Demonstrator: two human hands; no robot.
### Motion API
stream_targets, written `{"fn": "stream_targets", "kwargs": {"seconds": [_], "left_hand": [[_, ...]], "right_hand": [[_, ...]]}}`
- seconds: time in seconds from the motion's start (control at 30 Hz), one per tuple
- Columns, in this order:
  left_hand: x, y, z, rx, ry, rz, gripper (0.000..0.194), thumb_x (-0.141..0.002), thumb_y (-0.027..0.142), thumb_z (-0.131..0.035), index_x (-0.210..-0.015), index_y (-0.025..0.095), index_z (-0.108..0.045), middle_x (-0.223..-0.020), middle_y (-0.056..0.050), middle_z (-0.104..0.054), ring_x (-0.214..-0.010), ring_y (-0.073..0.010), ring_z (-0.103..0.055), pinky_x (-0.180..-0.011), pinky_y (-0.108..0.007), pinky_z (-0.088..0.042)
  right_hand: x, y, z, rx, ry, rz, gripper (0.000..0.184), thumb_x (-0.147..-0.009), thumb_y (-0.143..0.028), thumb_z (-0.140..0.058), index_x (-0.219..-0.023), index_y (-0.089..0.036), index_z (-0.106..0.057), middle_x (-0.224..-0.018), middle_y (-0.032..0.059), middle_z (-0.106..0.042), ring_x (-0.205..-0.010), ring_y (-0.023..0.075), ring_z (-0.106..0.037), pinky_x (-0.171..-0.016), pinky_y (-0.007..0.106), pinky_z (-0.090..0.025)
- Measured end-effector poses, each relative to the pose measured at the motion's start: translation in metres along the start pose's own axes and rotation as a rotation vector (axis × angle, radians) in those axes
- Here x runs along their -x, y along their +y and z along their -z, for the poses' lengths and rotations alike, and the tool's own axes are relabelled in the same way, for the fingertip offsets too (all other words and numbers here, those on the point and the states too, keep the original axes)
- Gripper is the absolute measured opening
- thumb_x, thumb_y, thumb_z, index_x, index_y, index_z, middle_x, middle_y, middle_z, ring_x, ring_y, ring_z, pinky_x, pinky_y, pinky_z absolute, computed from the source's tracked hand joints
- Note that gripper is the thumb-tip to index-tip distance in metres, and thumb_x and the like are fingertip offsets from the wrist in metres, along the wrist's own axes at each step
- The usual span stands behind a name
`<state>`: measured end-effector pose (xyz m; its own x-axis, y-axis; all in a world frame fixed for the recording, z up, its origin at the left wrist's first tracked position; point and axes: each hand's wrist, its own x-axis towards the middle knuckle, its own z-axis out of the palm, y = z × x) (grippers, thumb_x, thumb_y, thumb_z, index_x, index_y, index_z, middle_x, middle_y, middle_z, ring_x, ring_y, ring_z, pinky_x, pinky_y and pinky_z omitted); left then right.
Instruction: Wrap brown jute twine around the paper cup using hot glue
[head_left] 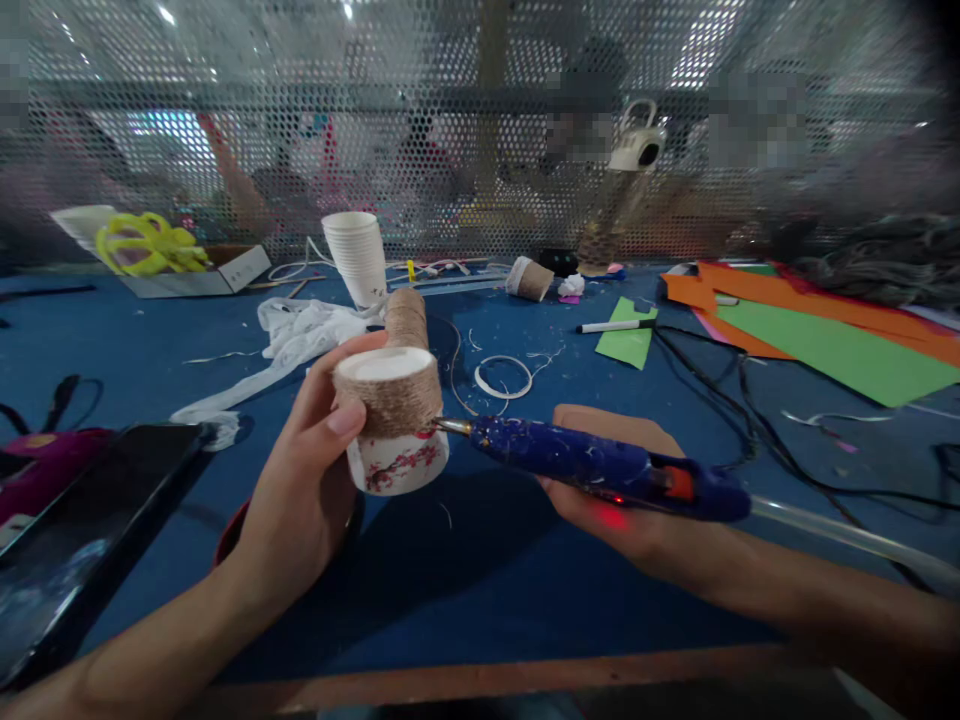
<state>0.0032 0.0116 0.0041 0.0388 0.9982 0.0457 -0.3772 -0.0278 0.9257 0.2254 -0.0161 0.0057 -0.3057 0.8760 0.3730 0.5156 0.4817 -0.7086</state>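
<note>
My left hand [300, 480] is wrapped round an upside-down paper cup [396, 440] with a pink flower print. Brown jute twine covers the cup's upper half. My right hand [622, 490] grips a blue hot glue gun [600, 465] lying level, its metal nozzle touching the right side of the cup at the lower edge of the twine. A spool of jute twine [406, 317] stands just behind the cup on the blue table [480, 570].
A stack of white paper cups [355, 255], white lace ribbon [300, 335], a marker [611, 326], green and orange paper sheets [825, 340], black cables [750, 420], yellow scissors [142, 245] and a dark phone [75, 520] lie about. A perforated metal screen [480, 120] closes the back, with other people behind it.
</note>
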Motion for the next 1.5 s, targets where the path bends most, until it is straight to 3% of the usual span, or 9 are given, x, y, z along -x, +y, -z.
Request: {"fn": "stream_targets", "kwargs": {"seconds": [0.27, 0.5, 0.83, 1.13, 1.5], "left_hand": [[0.000, -0.008, 0.007, -0.057, -0.036, -0.064, 0.044, -0.077, 0.036, -0.073, -0.120, 0.033, -0.066, -0.118, -0.003, -0.068, -0.104, -0.0274, -0.063, -0.077, -0.034, -0.053], [0.001, -0.013, 0.012, -0.047, -0.105, -0.090, 0.042, -0.080, 0.034, -0.072, -0.122, 0.032, -0.066, -0.116, -0.001, -0.067, -0.103, -0.0217, -0.062, -0.081, -0.028, -0.052], [0.002, 0.000, 0.000, 0.009, -0.033, 0.036, 0.054, -0.073, 0.037, -0.072, -0.124, 0.025, -0.060, -0.118, -0.008, -0.069, -0.093, -0.0291, -0.069, -0.076, -0.039, -0.055], [0.001, -0.003, 0.003, -0.004, -0.029, 0.039, 0.054, -0.072, 0.037, -0.073, -0.123, 0.027, -0.065, -0.118, -0.004, -0.068, -0.101, -0.0263, -0.064, -0.079, -0.033, -0.053], [0.002, 0.002, 0.000, -0.009, 0.022, 0.159, 0.058, -0.079, 0.038, -0.062, -0.136, 0.026, -0.058, -0.117, -0.005, -0.071, -0.095, -0.0252, -0.066, -0.072, -0.031, -0.054]], "right_hand": [[0.003, 0.001, 0.000, 0.026, -0.005, -0.006, 0.023, -0.080, -0.015, -0.057, -0.061, -0.020, -0.045, -0.057, -0.0046, -0.047, -0.050, 0.0076, -0.045, -0.049, 0.023, -0.034], [0.005, 0.001, 0.001, 0.015, -0.050, 0.026, 0.022, -0.078, -0.010, -0.061, -0.064, -0.019, -0.046, -0.061, -0.0050, -0.049, -0.053, 0.0067, -0.045, -0.049, 0.021, -0.033], [0.002, 0.003, -0.001, 0.025, 0.019, 0.022, 0.025, -0.079, -0.014, -0.058, -0.061, -0.020, -0.042, -0.057, -0.0056, -0.045, -0.050, 0.0067, -0.043, -0.048, 0.022, -0.033], [0.004, 0.000, -0.001, 0.021, -0.029, 0.014, 0.024, -0.078, -0.010, -0.059, -0.063, -0.020, -0.044, -0.059, -0.0054, -0.048, -0.052, 0.0070, -0.044, -0.048, 0.021, -0.032], [0.004, 0.007, -0.004, -0.045, 0.032, 0.024, 0.025, -0.078, -0.010, -0.060, -0.062, -0.019, -0.044, -0.059, -0.0061, -0.046, -0.051, 0.0062, -0.043, -0.048, 0.021, -0.031]]}}
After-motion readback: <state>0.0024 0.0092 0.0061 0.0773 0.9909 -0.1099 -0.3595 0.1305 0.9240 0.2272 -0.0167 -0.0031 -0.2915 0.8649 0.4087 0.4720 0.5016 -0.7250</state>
